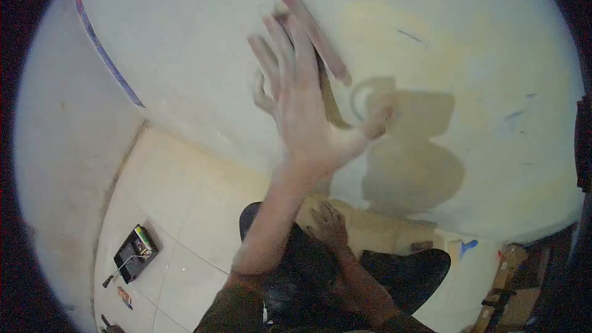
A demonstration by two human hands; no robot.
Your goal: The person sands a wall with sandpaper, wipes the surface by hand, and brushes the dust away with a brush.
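Note:
My left hand (302, 105) is raised in front of the pale wall (185, 37), its back toward me. Its fingers are blurred and stretched upward, with the thumb out to the right. Under the fingers, against the wall, is a long narrow reddish-brown block (317, 40), partly hidden by the hand. Below, between my dark-clad legs, my right hand (331, 225) is held low near the base of the wall, fingers spread, with nothing visible in it.
On the tiled floor at lower left are a black paint tray (128, 269) with a roller and a small orange item (124, 297). Blue tape (468, 246) lies at lower right, beside a cardboard piece (509, 265). A second wall (55, 148) stands left. Shadows fall on the wall.

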